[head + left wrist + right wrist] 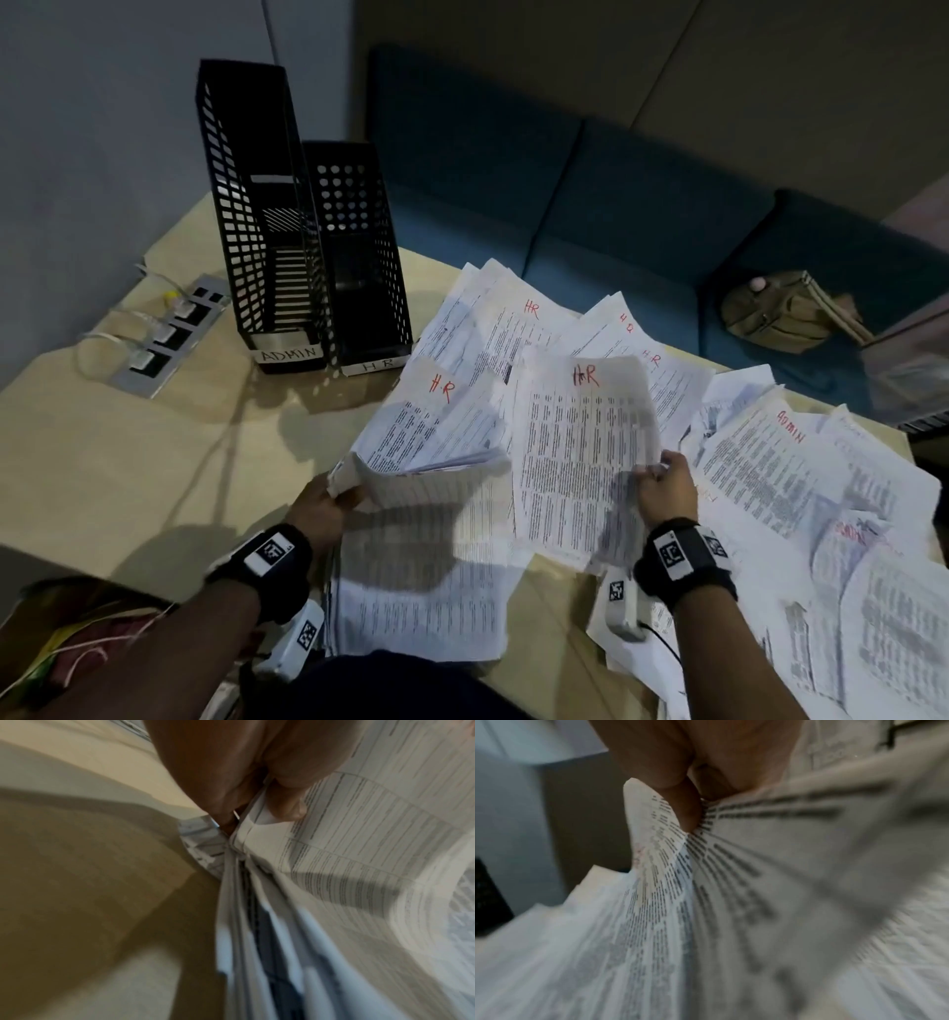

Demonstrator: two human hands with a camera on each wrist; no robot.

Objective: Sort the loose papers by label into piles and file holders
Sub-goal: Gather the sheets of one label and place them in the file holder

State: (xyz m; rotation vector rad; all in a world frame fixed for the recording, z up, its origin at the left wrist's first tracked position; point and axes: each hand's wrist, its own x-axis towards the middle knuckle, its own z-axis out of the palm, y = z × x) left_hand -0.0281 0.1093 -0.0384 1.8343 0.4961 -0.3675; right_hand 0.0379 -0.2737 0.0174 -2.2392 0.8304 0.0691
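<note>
While the head view took in the pale wooden table point(128, 462), two black perforated plastic file holders point(287, 246) stood side by side near its far left corner, the taller one with a white strip reading "ADMIN" point(288, 353) and the shorter one with a strip reading "H R" point(376, 366). White printed loose papers point(770, 462), too many and too overlapped to count, lay spread over the right half of the table; at least four carried "HR" in red ink and one carried "ADMIN" in red. The left hand point(318, 509) gripped the near edge of a thick fanned bundle of printed sheets marked "H.R" point(436, 431), raised above a flatter pile at the table's near edge. The right hand point(667, 488) pinched the lower right edge of a single printed sheet headed "HR" point(580, 452), lifted and slightly curled. Both wrists wore black bands with square coded tags. From the left wrist view, the thumb point(287, 801) pressed on top of the bundle's edge and the fingers curled underneath, several sheet edges squeezed between them; the print was too blurred to read. From the right wrist view, the thumb point(682, 805) and fingers closed on the sheet's edge, creasing it into a fold, with rows of dark blurred print fanning away below.
</note>
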